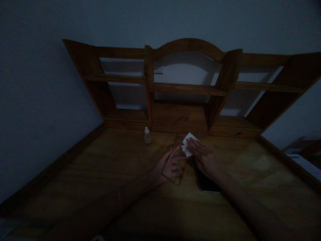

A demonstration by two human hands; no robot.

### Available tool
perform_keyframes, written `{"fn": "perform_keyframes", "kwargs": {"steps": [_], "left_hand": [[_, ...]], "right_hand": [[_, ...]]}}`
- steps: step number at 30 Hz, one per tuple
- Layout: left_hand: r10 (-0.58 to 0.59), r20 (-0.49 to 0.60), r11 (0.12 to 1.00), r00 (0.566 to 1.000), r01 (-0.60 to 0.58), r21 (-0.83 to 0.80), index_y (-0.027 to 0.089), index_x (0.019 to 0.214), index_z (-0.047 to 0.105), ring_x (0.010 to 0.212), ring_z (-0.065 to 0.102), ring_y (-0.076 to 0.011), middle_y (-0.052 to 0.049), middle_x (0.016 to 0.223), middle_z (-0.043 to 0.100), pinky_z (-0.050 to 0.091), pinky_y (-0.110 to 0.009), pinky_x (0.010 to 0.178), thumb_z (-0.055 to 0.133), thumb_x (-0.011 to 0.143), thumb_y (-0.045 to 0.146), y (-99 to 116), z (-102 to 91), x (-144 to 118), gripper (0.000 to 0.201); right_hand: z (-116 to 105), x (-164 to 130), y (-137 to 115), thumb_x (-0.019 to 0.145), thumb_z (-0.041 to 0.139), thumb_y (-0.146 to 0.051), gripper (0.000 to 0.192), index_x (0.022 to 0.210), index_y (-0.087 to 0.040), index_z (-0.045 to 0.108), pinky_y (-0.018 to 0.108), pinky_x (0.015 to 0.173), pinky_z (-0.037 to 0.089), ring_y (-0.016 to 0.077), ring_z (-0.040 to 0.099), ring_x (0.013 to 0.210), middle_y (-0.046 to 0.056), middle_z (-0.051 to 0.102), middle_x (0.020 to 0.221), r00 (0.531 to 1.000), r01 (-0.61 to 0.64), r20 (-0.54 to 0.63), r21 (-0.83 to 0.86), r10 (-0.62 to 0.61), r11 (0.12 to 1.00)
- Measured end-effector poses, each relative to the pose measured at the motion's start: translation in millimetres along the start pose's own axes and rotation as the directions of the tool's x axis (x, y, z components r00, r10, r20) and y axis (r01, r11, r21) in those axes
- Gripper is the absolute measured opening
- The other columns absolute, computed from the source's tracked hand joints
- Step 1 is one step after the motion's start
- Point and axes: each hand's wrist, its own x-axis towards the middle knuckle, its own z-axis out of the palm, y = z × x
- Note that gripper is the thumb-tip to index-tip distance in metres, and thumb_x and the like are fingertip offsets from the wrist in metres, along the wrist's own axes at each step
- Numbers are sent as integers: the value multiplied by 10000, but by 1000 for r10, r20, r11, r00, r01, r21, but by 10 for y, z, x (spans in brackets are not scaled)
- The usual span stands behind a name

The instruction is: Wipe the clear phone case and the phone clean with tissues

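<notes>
Over the middle of the wooden desk, my left hand (173, 165) grips a clear phone case (178, 181), its fingers seen through or around the see-through plastic. My right hand (204, 155) presses a crumpled white tissue (187, 150) under its fingertips, close to the upper right edge of the case. Partly hidden below the right hand and wrist, a dark phone (207, 182) lies flat on the desk. A small clear bottle with a white dropper cap (147, 137) stands upright to the left, beyond the left hand. The light is dim.
At the back, a wooden shelf unit (188, 88) rises against the wall, with low drawers (235, 132) at its base. A wall socket (157, 69) shows through the shelf. Raised wooden edges (286, 160) border the desk (120, 157) at both sides.
</notes>
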Motion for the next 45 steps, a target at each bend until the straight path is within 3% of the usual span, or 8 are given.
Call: {"fn": "perform_keyframes", "kwargs": {"steps": [13,25,45], "left_hand": [[34,-53,999,998,-36,-37,340,1464,381,704,634,-148,-70,1095,642,517,-296,624,364,983,492,34,40,9,505],[71,10,997,997,-71,-14,348,1512,283,751,661,-178,-92,1041,657,521,-309,649,352,977,528,-41,12,26,569],[133,28,991,991,-132,-12,357,1538,211,832,682,-205,-98,1036,656,502,-301,704,359,969,544,-39,86,-20,617]], "right_hand": [[-44,-1,-64,892,463,-58,505,1392,-126,498,494,1157,381,258,437,1387,139,500,1468,998,34,49,-40,-32,999],[-75,6,-203,915,478,-131,404,1291,-29,587,469,1055,501,310,590,1240,202,620,1323,996,84,8,-127,-84,988],[-57,4,-299,862,484,-88,516,1375,-31,510,474,1101,456,292,501,1335,212,539,1410,997,41,-64,-126,-49,991]]}}
